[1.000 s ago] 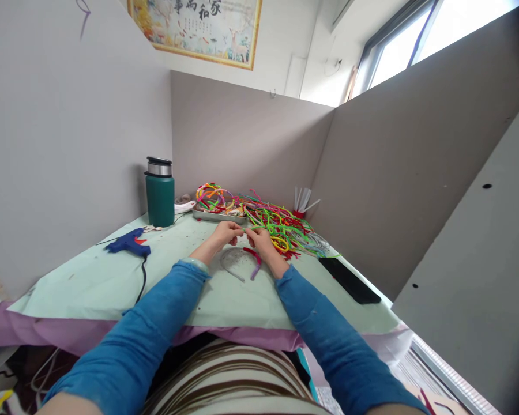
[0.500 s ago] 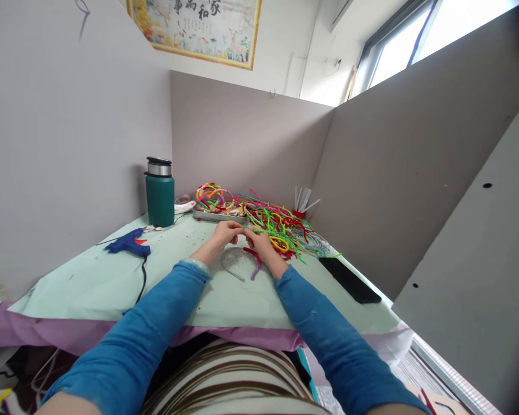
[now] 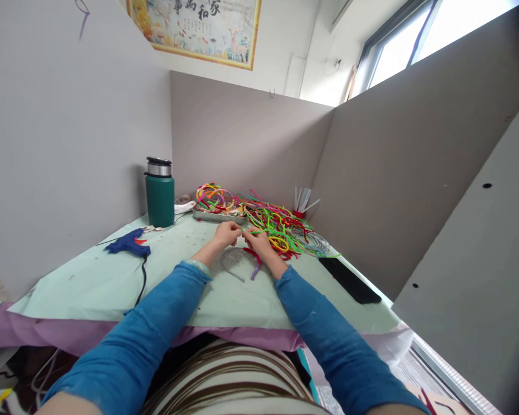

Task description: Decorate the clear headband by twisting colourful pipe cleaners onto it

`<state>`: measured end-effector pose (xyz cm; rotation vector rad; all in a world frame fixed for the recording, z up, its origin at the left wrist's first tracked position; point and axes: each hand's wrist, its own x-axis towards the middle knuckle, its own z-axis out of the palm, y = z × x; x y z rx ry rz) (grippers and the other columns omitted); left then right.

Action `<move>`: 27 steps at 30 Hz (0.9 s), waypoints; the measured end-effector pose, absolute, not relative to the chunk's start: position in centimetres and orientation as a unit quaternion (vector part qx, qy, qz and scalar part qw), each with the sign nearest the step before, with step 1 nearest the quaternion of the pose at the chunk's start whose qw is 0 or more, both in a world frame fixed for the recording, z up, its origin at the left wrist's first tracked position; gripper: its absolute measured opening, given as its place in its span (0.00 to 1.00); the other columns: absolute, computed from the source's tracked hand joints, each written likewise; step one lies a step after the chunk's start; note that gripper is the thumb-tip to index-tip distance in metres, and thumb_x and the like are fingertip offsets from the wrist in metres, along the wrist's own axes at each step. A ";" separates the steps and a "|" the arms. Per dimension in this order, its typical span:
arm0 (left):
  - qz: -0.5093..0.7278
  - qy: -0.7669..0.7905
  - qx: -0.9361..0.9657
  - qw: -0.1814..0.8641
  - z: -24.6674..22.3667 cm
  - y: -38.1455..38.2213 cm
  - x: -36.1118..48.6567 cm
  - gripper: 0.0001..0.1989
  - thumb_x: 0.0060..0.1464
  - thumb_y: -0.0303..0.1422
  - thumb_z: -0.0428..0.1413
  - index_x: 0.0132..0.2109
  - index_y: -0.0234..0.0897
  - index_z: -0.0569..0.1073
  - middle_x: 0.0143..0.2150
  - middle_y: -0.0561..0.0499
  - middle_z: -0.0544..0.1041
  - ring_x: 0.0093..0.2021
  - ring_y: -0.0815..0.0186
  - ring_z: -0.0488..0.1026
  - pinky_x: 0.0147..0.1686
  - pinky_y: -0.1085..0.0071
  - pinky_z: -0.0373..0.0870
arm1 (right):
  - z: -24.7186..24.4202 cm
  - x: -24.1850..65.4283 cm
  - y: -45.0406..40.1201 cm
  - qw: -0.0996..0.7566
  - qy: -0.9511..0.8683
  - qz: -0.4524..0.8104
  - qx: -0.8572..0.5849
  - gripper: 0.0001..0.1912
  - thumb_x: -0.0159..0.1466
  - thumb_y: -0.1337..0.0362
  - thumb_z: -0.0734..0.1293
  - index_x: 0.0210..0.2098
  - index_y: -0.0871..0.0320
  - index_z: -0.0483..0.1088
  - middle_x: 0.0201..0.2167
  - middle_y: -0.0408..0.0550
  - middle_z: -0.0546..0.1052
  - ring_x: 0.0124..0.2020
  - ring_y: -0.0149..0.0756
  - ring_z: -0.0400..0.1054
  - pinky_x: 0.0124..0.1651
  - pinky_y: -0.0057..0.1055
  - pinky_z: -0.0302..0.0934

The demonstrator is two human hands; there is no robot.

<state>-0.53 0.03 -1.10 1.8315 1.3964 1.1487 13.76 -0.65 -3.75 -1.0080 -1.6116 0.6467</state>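
Note:
Over the middle of the table my left hand [image 3: 228,233] and my right hand [image 3: 256,238] meet at the fingertips, both closed in a pinch. Between them is a green pipe cleaner [image 3: 243,231], mostly covered by the fingers. Just below the hands a thin grey headband [image 3: 230,273] lies on the tabletop. Beside it, under my right wrist, rests a pipe cleaner piece in red and purple [image 3: 256,268], partly hidden by the hand.
A heap of coloured pipe cleaners [image 3: 281,219] and a metal tray [image 3: 218,217] of pieces lie behind my hands. To the left are a blue glue gun [image 3: 130,244] and a green bottle [image 3: 160,199]. A black phone [image 3: 350,280] lies right; glue sticks [image 3: 303,200] stand behind.
My fingers have shifted very slightly around the green pipe cleaner. Everything else stays in the same place.

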 end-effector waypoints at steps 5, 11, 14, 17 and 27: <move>0.356 0.553 0.745 0.110 -0.9 -0.4 -0.5 0.05 0.48 0.29 0.53 0.30 0.35 0.74 0.23 0.51 0.74 0.29 0.66 0.71 0.31 0.74 0.63 | -3.9 13.7 -0.3 0.538 -0.689 0.216 -0.434 0.09 0.54 0.60 0.63 0.21 0.57 0.67 0.18 0.40 0.67 0.24 0.31 0.59 0.28 0.27 0.53; 0.318 0.535 0.783 -0.002 -1.2 -0.8 -0.4 0.04 0.46 0.28 0.55 0.31 0.36 0.75 0.34 0.43 0.77 0.39 0.59 0.73 0.35 0.72 0.64 | -3.9 13.7 -0.2 0.534 -0.686 0.147 -0.472 0.06 0.51 0.63 0.63 0.20 0.56 0.67 0.19 0.40 0.67 0.25 0.32 0.59 0.30 0.28 0.52; 0.343 0.540 0.763 0.090 -1.2 -0.4 -0.4 0.02 0.45 0.29 0.56 0.29 0.36 0.74 0.25 0.48 0.75 0.32 0.63 0.73 0.31 0.73 0.63 | -3.7 13.9 -0.3 0.550 -0.671 0.172 -0.467 0.07 0.52 0.62 0.63 0.20 0.56 0.67 0.18 0.40 0.67 0.24 0.32 0.59 0.28 0.27 0.51; 0.388 0.523 0.720 0.239 -1.4 0.2 -0.6 0.04 0.47 0.29 0.55 0.30 0.34 0.74 0.16 0.54 0.68 0.20 0.69 0.68 0.25 0.75 0.62 | -3.5 14.1 -0.5 0.558 -0.656 0.233 -0.452 0.10 0.52 0.59 0.64 0.18 0.57 0.65 0.14 0.39 0.64 0.20 0.29 0.57 0.24 0.27 0.50; 0.477 0.491 0.678 0.269 -1.2 0.2 -0.5 0.05 0.47 0.28 0.56 0.33 0.34 0.75 0.18 0.57 0.70 0.15 0.74 0.63 0.21 0.76 0.61 | -3.3 13.4 -0.9 0.574 -0.598 0.397 -0.394 0.11 0.50 0.60 0.66 0.17 0.57 0.62 0.13 0.37 0.61 0.14 0.25 0.52 0.18 0.27 0.45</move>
